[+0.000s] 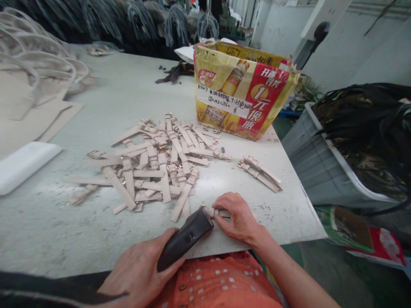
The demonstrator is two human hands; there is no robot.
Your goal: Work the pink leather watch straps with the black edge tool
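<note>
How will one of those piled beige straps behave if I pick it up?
The piled straps seem fairly stiff, since they lie straight even where they overlap. Each looks light, being thin and narrow. Exposed metal buckles might snag neighbours.

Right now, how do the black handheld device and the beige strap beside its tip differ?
Colour: the device is black; the strap is pale beige. Build: the device is thick and rounded; the strap is slim and flat. Hold: the left hand grips the device; the right hand holds the strap. Both are in hand.
</note>
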